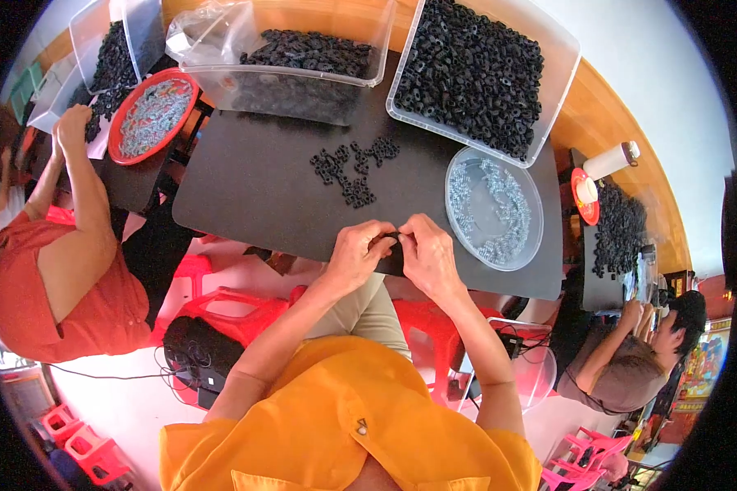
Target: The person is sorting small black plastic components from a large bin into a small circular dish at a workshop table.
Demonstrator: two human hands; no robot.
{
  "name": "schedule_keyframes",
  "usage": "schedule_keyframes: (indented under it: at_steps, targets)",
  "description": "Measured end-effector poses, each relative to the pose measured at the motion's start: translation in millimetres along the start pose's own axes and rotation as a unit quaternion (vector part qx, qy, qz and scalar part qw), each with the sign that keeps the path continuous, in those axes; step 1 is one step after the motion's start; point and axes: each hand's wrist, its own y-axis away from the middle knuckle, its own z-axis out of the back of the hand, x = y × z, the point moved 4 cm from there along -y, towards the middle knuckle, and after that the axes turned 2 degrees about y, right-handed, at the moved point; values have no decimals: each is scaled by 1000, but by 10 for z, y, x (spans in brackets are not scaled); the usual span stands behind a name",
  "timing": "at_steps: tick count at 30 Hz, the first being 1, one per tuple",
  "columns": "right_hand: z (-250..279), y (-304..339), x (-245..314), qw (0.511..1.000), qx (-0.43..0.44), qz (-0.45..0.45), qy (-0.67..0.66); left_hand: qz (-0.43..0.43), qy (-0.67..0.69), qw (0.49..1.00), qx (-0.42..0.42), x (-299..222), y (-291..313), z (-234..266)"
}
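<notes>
At the near edge of the dark table [250,176], a small black part [394,236] sits pinched between my two hands. My left hand [359,254] has thumb and fingertips closed on its left end, and my right hand [428,259] grips the other end. Fingers cover most of the piece, so its full shape is hidden. Just beyond my hands lies a loose cluster of small black ring-like parts [357,192]. Right of them stands a round clear tub [493,217] with many tiny shiny clear or silvery pieces spread around its bottom.
Along the table's far side stand two clear bins, a middle one [209,86] and a right one [562,82], both full of black parts. On the left a person in red [74,270] works beside a red tray [113,135]; another person [622,368] sits at right. Red stools [229,307] stand below.
</notes>
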Motion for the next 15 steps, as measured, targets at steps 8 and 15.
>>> schedule_keyframes:
  at_steps: [8,15]
  targets:
    - [-124,84,37,998,-45,27,24,92,0,994,-56,-55,-43,-33]
    - [-244,91,31,989,-126,33,65,74,5,993,-88,-24,-97,-27]
